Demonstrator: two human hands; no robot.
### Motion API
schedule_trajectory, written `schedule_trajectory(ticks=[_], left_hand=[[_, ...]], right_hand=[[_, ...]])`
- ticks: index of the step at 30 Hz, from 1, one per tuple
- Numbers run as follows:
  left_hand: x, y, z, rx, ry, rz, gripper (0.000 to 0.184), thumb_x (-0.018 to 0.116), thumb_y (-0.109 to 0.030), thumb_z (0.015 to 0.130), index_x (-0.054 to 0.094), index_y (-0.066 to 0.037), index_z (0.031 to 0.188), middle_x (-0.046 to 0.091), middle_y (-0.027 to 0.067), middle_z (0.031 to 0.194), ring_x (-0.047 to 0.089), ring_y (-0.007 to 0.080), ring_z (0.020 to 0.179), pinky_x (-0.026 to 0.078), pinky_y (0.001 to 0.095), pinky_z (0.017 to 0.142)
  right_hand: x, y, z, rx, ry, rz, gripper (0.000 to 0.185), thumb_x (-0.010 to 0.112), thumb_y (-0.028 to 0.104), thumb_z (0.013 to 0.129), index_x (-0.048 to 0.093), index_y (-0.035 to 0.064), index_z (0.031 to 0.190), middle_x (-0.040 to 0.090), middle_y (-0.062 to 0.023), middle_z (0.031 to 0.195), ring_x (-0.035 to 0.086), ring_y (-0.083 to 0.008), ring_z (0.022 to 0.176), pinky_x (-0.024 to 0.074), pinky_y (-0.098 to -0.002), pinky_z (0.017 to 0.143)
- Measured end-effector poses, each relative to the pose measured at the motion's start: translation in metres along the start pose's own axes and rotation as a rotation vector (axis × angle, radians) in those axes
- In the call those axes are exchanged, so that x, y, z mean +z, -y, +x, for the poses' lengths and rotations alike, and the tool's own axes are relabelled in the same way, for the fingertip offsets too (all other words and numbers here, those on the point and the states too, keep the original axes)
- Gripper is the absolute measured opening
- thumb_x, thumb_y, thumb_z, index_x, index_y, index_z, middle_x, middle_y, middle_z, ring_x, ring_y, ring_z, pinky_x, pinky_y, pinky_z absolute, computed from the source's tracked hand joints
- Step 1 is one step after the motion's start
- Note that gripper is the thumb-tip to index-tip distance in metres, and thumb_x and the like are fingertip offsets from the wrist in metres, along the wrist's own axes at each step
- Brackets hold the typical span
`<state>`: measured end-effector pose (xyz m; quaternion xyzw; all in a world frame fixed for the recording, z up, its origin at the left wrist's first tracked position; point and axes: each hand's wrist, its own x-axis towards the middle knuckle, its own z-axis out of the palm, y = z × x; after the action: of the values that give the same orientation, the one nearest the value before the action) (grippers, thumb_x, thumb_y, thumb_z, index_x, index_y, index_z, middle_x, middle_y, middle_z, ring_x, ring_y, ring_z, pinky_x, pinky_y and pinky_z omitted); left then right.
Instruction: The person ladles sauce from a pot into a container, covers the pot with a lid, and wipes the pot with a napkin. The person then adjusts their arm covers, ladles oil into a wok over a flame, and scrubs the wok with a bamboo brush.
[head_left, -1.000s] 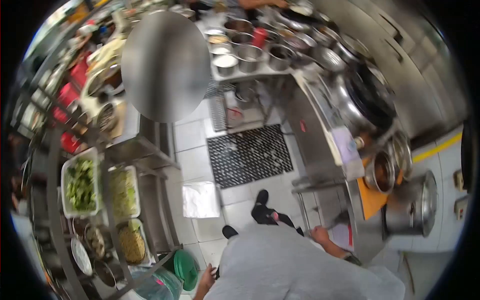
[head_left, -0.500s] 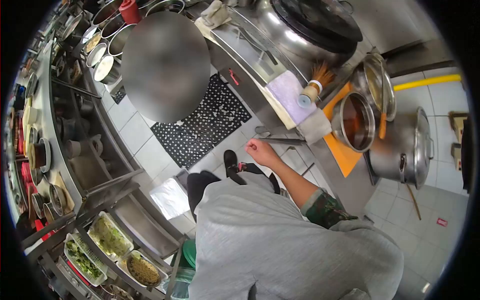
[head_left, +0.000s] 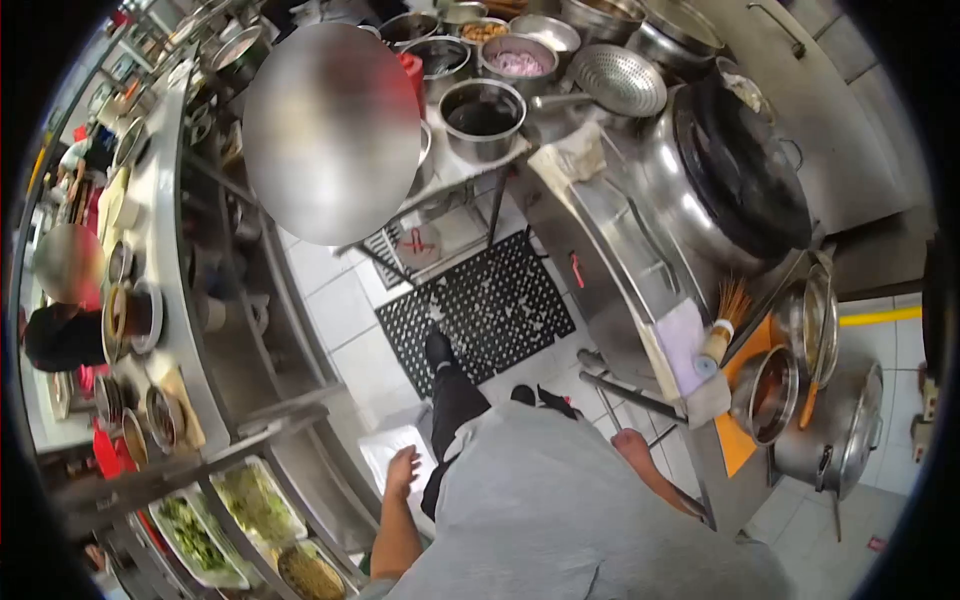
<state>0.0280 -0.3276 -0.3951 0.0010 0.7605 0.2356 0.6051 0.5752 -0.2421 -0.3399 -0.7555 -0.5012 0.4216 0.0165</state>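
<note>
My left hand (head_left: pixel 402 472) hangs low at my side, fingers loosely bent and apart, with nothing visible in it. Behind and below it is a white tray-like box (head_left: pixel 376 448). On the other side, my right hand (head_left: pixel 631 446) is lowered near the steel stove counter's leg, its fingers curled in and no object showing. A dark-trousered leg (head_left: pixel 452 395) steps forward onto a black perforated floor mat (head_left: pixel 480 315).
At right are a lidded steel pot (head_left: pixel 690 170), a bamboo brush (head_left: pixel 722 335), a pan of reddish liquid (head_left: pixel 762 400) and a stockpot (head_left: pixel 835 435). Ahead stands a bowl of dark liquid (head_left: pixel 482 112). Shelving with vegetable trays (head_left: pixel 255 500) lines the left; a person (head_left: pixel 65 335) stands beyond.
My body has moved forward, one foot now on the mat. My left hand has come into view; my right hand has swung back toward my side. More bowls show ahead.
</note>
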Motion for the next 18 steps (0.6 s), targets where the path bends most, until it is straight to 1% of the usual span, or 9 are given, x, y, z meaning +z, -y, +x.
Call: schedule_trajectory(ticks=[3,5,6,7,9,12,14,16,18], left_hand=[[-0.024,-0.087,0.065,0.23,-0.06,0.098,0.034,0.058,-0.034,0.096,0.063,-0.009,0.119,0.068,0.0033,0.101,0.061,0.0151,0.087,0.045,0.0327,0.071],[-0.014,-0.179,0.085,0.307,-0.005,0.098,0.029,0.057,-0.033,0.097,0.063,-0.01,0.114,0.068,0.0029,0.097,0.061,0.0153,0.082,0.046,0.0318,0.068],[-0.034,-0.168,0.118,0.185,0.03,0.116,0.027,0.057,-0.032,0.098,0.063,-0.009,0.111,0.068,0.0034,0.095,0.062,0.0155,0.079,0.047,0.0313,0.064],[-0.018,-0.197,0.116,0.219,-0.009,0.163,0.025,0.056,-0.031,0.099,0.062,-0.009,0.108,0.067,0.0038,0.093,0.062,0.0156,0.077,0.048,0.0305,0.061],[0.011,-0.245,0.117,0.299,0.083,0.359,0.028,0.059,-0.032,0.098,0.065,-0.007,0.108,0.069,0.0058,0.098,0.065,0.0178,0.083,0.051,0.0315,0.066],[0.077,-0.304,0.096,0.772,0.167,0.899,0.03,0.061,-0.031,0.099,0.068,-0.003,0.108,0.071,0.0083,0.102,0.067,0.0177,0.089,0.053,0.0324,0.073],[0.129,-0.349,0.054,0.7,0.32,0.801,0.029,0.064,-0.027,0.099,0.069,-0.001,0.11,0.073,0.0093,0.102,0.066,0.0156,0.091,0.053,0.0313,0.081],[0.219,-0.364,-0.043,0.843,0.736,0.928,0.03,0.063,-0.025,0.099,0.065,-0.003,0.12,0.072,0.0113,0.106,0.068,0.017,0.097,0.054,0.0323,0.082],[0.279,-0.377,-0.093,0.599,0.952,1.065,0.032,0.065,-0.026,0.098,0.065,-0.003,0.121,0.071,0.0126,0.107,0.068,0.0202,0.1,0.054,0.0332,0.085]], right_hand=[[0.011,0.063,0.019,0.212,0.037,0.272,0.026,0.065,0.027,0.091,0.067,0.0025,0.083,0.065,-0.0081,0.074,0.065,-0.0149,0.071,0.0514,-0.0337,0.062],[0.044,0.07,0.068,0.086,0.026,0.33,0.022,0.066,0.027,0.091,0.067,0.0044,0.09,0.066,-0.0057,0.079,0.065,-0.014,0.075,0.0521,-0.0321,0.062],[0.052,0.077,0.096,0.012,0.003,0.359,0.021,0.067,0.027,0.091,0.067,0.0054,0.094,0.066,-0.0046,0.082,0.065,-0.0136,0.077,0.0524,-0.0313,0.062],[0.027,0.137,0.107,0.327,0.111,0.711,0.023,0.067,0.027,0.092,0.065,0.0074,0.104,0.066,-0.0029,0.089,0.064,-0.0145,0.079,0.0528,-0.0314,0.062],[0.04,0.153,0.177,0.357,0.046,1.038,0.029,0.068,0.027,0.091,0.063,0.0097,0.114,0.064,-0.0036,0.091,0.064,-0.0191,0.08,0.0556,-0.0373,0.07],[0.042,0.175,0.263,0.386,-0.159,1.347,0.036,0.069,0.026,0.091,0.058,0.0111,0.122,0.063,-0.0085,0.105,0.064,-0.0274,0.094,0.0546,-0.0465,0.079],[0.027,0.201,0.289,0.541,-0.248,1.543,0.035,0.069,0.021,0.09,0.058,0.0123,0.123,0.063,-0.0105,0.107,0.062,-0.0311,0.104,0.0531,-0.0487,0.087],[0.057,0.179,0.341,0.439,-0.205,1.869,0.036,0.068,0.021,0.091,0.056,0.014,0.125,0.063,-0.0115,0.114,0.061,-0.0337,0.108,0.0516,-0.0505,0.093],[0.079,0.162,0.372,0.255,-0.025,2.094,0.038,0.064,0.027,0.095,0.055,0.0174,0.13,0.062,-0.0105,0.128,0.059,-0.0361,0.117,0.0477,-0.0551,0.102]])
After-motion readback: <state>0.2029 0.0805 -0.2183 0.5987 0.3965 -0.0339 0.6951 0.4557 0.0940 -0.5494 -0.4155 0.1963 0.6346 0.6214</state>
